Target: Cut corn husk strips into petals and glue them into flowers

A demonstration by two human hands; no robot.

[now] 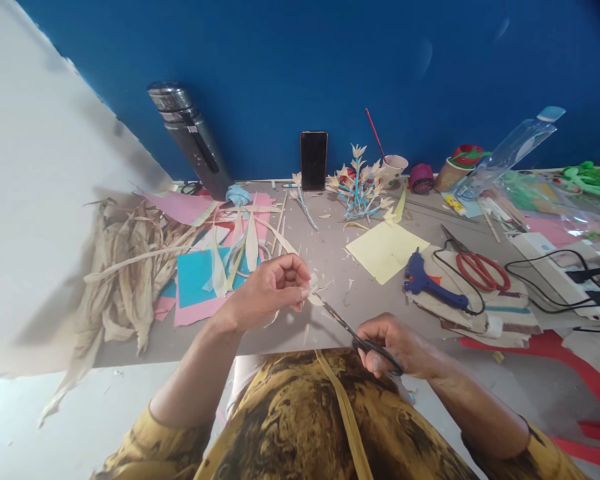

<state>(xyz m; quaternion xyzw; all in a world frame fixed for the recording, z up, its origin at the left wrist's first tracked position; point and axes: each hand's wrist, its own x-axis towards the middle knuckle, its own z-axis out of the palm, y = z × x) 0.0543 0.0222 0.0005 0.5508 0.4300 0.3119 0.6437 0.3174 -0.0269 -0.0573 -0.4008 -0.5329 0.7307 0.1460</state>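
My left hand (273,287) is closed in a pinch on a small pale strip of dried husk (314,293) above the grey table (330,267). My right hand (395,347) grips black-handled scissors (353,331), whose blades point up-left and meet the husk piece. A long husk strip (343,413) lies down my lap over the yellow-black patterned cloth.
A heap of dried husks (125,267) and coloured paper sheets (200,277) lie at left. Also here: a dark flask (190,137), an upright phone (313,160), a husk-flower model (360,187), yellow paper (386,250), a blue glue gun (427,280), red scissors (480,270), cables and a power strip (555,273).
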